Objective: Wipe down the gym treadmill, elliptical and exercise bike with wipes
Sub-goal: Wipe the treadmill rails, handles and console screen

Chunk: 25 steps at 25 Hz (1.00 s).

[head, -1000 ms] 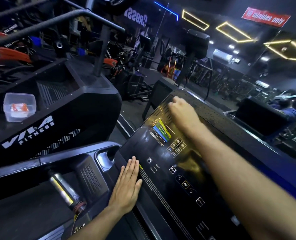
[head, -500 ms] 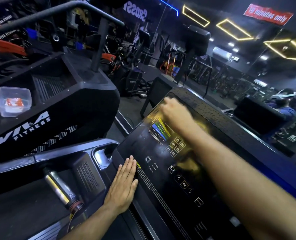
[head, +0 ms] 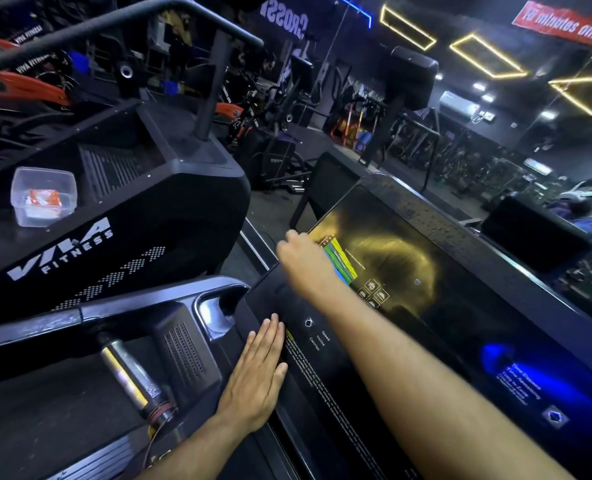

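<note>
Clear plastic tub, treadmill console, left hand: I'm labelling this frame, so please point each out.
clear plastic tub (head: 43,197): head view, front wall.
treadmill console (head: 460,323): head view, bare dark screen glass.
left hand (head: 256,372): head view, back of hand.

Your console panel (head: 426,323) sits right of the neighbouring machine (head: 131,216), whose top carries a tub (head: 43,195), possibly holding wipes.
</note>
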Tool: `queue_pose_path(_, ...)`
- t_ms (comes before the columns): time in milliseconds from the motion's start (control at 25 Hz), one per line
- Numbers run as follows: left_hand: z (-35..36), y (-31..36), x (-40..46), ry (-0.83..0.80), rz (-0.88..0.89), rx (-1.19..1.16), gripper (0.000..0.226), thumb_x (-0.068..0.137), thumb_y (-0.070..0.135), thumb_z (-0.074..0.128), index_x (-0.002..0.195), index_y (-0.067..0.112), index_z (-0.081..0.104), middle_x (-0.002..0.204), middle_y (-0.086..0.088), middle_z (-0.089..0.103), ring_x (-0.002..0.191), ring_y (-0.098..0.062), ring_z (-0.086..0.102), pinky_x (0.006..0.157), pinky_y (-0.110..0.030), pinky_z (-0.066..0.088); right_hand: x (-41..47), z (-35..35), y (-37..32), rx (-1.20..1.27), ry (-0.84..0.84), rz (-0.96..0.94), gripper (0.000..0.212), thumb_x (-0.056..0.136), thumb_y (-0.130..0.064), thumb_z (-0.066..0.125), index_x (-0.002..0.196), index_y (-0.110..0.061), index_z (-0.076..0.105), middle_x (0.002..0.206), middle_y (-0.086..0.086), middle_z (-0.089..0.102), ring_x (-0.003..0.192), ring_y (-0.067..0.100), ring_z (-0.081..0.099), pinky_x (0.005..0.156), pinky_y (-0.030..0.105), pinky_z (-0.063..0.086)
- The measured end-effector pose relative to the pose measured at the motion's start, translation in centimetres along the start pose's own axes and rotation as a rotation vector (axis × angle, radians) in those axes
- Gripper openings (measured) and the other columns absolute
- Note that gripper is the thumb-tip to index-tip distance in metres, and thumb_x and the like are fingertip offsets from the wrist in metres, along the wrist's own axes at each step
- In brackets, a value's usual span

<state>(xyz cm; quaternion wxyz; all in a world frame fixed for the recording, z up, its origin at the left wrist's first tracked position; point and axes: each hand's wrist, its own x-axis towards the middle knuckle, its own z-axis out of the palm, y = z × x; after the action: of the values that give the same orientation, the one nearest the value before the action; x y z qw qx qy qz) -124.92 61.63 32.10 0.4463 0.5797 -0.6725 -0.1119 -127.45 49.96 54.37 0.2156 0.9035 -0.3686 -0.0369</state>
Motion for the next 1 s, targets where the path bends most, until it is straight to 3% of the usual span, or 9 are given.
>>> queue_pose_path(200, -0.1, 0.1, 0.0, -0.012, -0.012, -0.019, 0.062, 0.109, 0.036, 0.025, 0.163, 0.019, 0.003, 0.171, 0.005, -0.005, 0.158, -0.015, -0.001, 0.126, -0.038, 0.000, -0.8, 0.6, -2.1, 0.038, -0.057, -0.139, 0.023, 0.094, 0.003, 0.049, 0.113, -0.002, 0.061, 0.119, 0.014, 0.052, 0.111, 0.032, 0.055, 0.078, 0.044, 0.051)
queue_pose_path(400, -0.5, 0.5, 0.2, -0.040, -0.034, -0.012, 0.062, 0.108, 0.033, 0.025, 0.163, 0.019, 0.000, 0.171, 0.008, -0.010, 0.157, -0.012, -0.005, 0.126, -0.036, -0.004, -0.2, -2.5, 6.7, -0.019, 0.217, 0.015, 0.007, 0.089, -0.003, 0.059, 0.087, -0.009, 0.063, 0.098, 0.008, 0.055, 0.096, 0.029, 0.054, 0.063, 0.042, 0.051)
queue_pose_path(480, -0.6, 0.6, 0.2, -0.055, -0.049, -0.008, 0.062, 0.108, 0.034, 0.024, 0.163, 0.019, 0.000, 0.170, 0.008, -0.012, 0.157, -0.011, -0.007, 0.127, -0.036, -0.004, -0.9, -2.3, 8.6, -0.102, 0.248, 0.057, 0.007, 0.087, -0.004, 0.065, 0.082, -0.009, 0.064, 0.093, 0.008, 0.057, 0.088, 0.028, 0.054, 0.060, 0.039, 0.048)
queue_pose_path(640, -1.5, 1.5, -0.8, -0.113, -0.103, 0.054, 0.062, 0.110, 0.038, 0.020, 0.160, 0.023, -0.014, 0.167, 0.011, -0.024, 0.153, -0.005, -0.021, 0.127, -0.032, -0.008, -1.1, -0.5, 5.5, -0.072, 0.191, 0.040, 0.012, 0.076, 0.003, 0.065, 0.083, -0.006, 0.061, 0.096, 0.014, 0.057, 0.084, 0.032, 0.057, 0.060, 0.039, 0.047)
queue_pose_path(720, -2.2, 1.8, -2.3, -0.174, -0.143, 0.121, 0.063, 0.111, 0.040, 0.019, 0.158, 0.023, -0.019, 0.163, 0.011, -0.032, 0.150, -0.004, -0.028, 0.126, -0.031, -0.011, -1.1, 0.6, 2.6, -0.078, 0.174, -0.075, 0.018, 0.060, 0.006, 0.067, 0.073, -0.005, 0.061, 0.081, 0.015, 0.058, 0.071, 0.032, 0.059, 0.054, 0.035, 0.046)
queue_pose_path(800, -2.7, 1.8, -4.0, -0.238, -0.162, 0.191, 0.063, 0.110, 0.043, 0.016, 0.158, 0.022, -0.019, 0.162, 0.009, -0.034, 0.149, -0.005, -0.030, 0.125, -0.031, -0.013, -1.0, 2.0, 0.2, -0.071, 0.126, -0.110, 0.019, 0.065, 0.008, 0.067, 0.079, -0.004, 0.063, 0.085, 0.015, 0.058, 0.075, 0.032, 0.060, 0.059, 0.037, 0.048)
queue_pose_path(880, -3.1, 1.0, -5.8, -0.282, -0.137, 0.265, 0.064, 0.109, 0.043, 0.016, 0.161, 0.021, -0.013, 0.165, 0.006, -0.027, 0.153, -0.009, -0.021, 0.127, -0.036, -0.008, -1.0, 3.8, -2.1, -0.049, 0.044, -0.142, 0.014, 0.078, 0.001, 0.066, 0.092, -0.003, 0.065, 0.097, 0.017, 0.059, 0.087, 0.034, 0.059, 0.071, 0.041, 0.049)
queue_pose_path(1000, -3.6, 0.2, -7.7, -0.283, -0.045, 0.419, 0.066, 0.103, 0.037, 0.031, 0.163, 0.013, 0.014, 0.170, -0.005, 0.008, 0.155, -0.018, 0.014, 0.123, -0.039, 0.010, -1.6, 5.4, -5.2, -0.074, 0.007, -0.243, 0.012, 0.086, -0.003, 0.059, 0.094, -0.005, 0.068, 0.099, 0.015, 0.063, 0.092, 0.033, 0.059, 0.075, 0.040, 0.046)
